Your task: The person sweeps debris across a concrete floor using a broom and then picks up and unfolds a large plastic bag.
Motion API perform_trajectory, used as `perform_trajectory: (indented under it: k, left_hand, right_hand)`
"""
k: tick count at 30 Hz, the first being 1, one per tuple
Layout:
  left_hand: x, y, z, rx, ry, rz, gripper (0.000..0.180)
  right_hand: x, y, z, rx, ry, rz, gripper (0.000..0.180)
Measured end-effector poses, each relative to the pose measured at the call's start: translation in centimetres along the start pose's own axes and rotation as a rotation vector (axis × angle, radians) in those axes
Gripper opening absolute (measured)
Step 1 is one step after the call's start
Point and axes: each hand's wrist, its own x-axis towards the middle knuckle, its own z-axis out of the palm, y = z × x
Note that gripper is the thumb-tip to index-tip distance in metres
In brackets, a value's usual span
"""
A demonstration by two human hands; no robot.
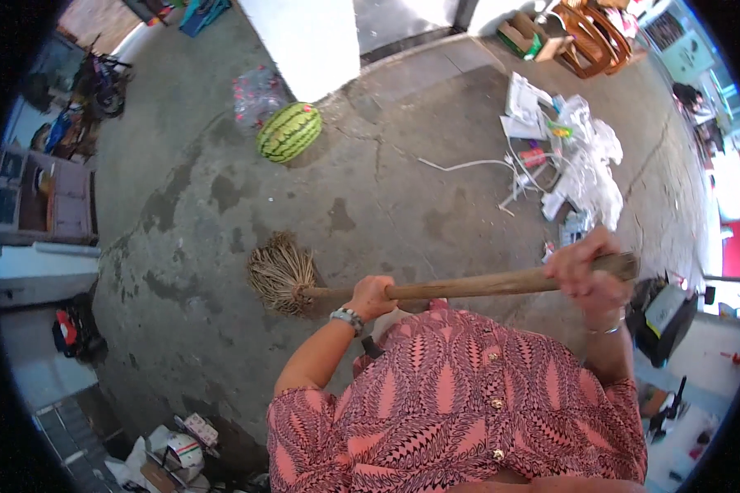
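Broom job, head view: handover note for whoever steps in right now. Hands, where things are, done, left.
Left hand: closed around the wooden broom handle, low, near the head.
Right hand: closed around the handle's top end.
Broom head: straw bristles down on the concrete floor, just ahead of the person.
Around: watermelon on the floor beyond the broom; pile of papers, plastic and a white cable to the right.
Done: cannot judge; floor shows dark damp patches, no gathered heap visible.
Left: probably the litter pile on the right, not yet reached by the broom.
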Motion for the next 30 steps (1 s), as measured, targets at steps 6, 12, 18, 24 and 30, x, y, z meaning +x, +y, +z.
perform_trajectory:
  k: [6, 12, 18, 24, 30]
  left_hand:
    - [7.7, 12.2, 4.5, -0.170, -0.008, 0.473, 0.010]
    - [16.2, 25.8, 10.1, -0.283, -0.083, 0.758, 0.010]
    - [24.6, 32.3, 14.1, -0.116, -0.127, 0.893, 0.006]
    - [24.8, 39.5, 10.3, 0.032, -0.116, 1.065, 0.015]
    - [25.9, 35.4, 5.7, 0.131, 0.020, 0.967, 0.017]
  right_hand:
    - [-4.5, -11.5, -5.2, -0.179, 0.217, -0.251, 0.032]
    - [-10.4, -22.0, -11.0, -0.280, -0.556, -0.133, 0.041]
    - [-11.4, -17.1, -5.8, -0.781, -0.129, -0.319, 0.029]
    - [-19.0, -23.6, -14.7, -0.693, -0.235, -0.393, 0.030]
    - [-18.8, -21.7, -20.1, -0.453, 0.294, -0.492, 0.029]
